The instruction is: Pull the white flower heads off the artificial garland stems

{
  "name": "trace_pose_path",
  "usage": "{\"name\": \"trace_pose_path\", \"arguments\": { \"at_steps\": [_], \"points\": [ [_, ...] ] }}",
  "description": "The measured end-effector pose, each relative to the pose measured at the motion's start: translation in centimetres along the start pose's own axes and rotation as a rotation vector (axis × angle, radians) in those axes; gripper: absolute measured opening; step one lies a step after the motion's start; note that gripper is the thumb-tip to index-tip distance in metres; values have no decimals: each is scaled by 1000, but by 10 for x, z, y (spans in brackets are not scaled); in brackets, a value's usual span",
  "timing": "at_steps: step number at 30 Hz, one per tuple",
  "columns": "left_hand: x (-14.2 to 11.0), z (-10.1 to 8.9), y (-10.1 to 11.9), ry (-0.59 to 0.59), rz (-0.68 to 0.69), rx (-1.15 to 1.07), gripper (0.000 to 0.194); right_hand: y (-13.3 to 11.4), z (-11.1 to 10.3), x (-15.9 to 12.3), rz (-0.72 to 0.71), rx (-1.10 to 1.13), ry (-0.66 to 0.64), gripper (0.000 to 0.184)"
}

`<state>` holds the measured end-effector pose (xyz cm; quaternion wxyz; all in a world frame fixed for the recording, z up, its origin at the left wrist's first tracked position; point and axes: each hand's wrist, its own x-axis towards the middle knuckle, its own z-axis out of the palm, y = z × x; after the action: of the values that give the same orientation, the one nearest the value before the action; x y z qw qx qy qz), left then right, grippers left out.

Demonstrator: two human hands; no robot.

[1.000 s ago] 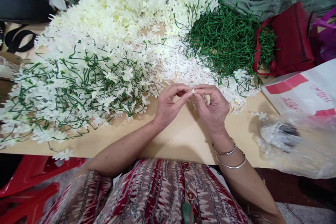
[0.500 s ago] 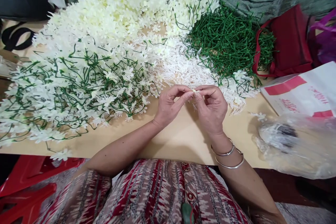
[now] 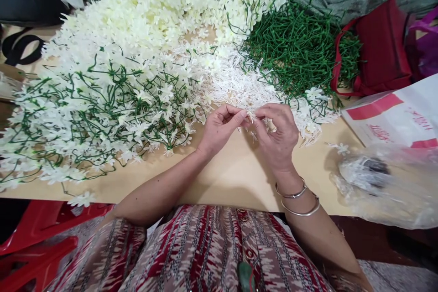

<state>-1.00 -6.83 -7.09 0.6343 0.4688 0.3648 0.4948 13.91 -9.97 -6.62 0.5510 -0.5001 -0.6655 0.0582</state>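
Observation:
Above the front of the table, my left hand [image 3: 221, 128] and my right hand [image 3: 278, 134] meet fingertip to fingertip, both in a pinch. Between them is a small white artificial flower stamen [image 3: 252, 116], its thin strands fanned out toward me. Fingers cover the rest of the piece. Just beyond my hands lies a heap of loose white stamens [image 3: 236, 84]. To the left spreads a pile of white artificial flowers on green stems [image 3: 112, 100]. Bare green plastic stems [image 3: 301, 50] are heaped behind my right hand.
Cream petals [image 3: 147, 13] are piled at the back. On the right are a red bag [image 3: 381, 54], a white and red paper bag [image 3: 393, 116] and a clear plastic bag [image 3: 404, 191]. One loose flower [image 3: 341, 148] lies near them. Red stools [image 3: 51, 223] stand below the table's left edge.
White strands now fan out at my fingertips, where only a small pale tip showed before. My fingers have shifted slightly; both hands stay in the same place. The piles look unchanged.

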Motion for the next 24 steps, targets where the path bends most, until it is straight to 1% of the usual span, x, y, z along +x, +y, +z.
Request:
{"name": "trace_pose_path", "arguments": {
  "at_steps": [3,7,9,13,16,20,24],
  "points": [
    [0,1,-1,2,-6,8,42,-2,1,-1,-18,-67,31,23],
    [0,1,-2,-26,-22,17,42,1,0,-2,-77,-110,43,12],
    [0,2,-2,-27,-21,17,42,3,-1,-2,-71,-106,40,9],
    [1,3,0,39,7,20,42,3,-5,0,57,-114,40,7],
    [1,3,0,84,2,0,39,-2,-7,2,172,-39,37,7],
    [1,3,0,87,7,-17,35,-9,-5,2,333,160,18,2],
    [1,4,-3,52,59,-19,33,-14,-1,1,469,280,29,8]
  ]
}}
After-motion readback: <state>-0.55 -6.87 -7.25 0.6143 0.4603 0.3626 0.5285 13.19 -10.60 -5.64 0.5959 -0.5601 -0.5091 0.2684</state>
